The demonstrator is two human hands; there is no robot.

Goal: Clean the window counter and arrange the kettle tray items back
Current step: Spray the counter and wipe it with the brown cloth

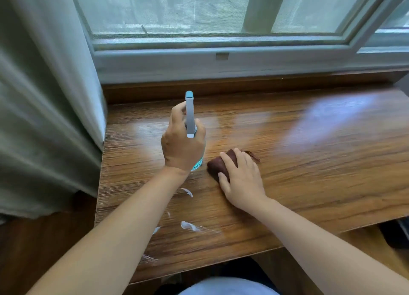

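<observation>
Both bare arms are reaching up from the bottom of the frame over the wooden counter (309, 162). The left hand (182, 143) is standing upright in the middle, fingers curled tight around a spray bottle (190, 115) — only its grey top and a bit of blue by the wrist are showing. The right hand (240, 179) is lying flat, just right of it, fingers straight, pressing on a brown cloth (218, 165) that is mostly hidden underneath. White smears (188, 225) are sitting lower down — near the front edge.
</observation>
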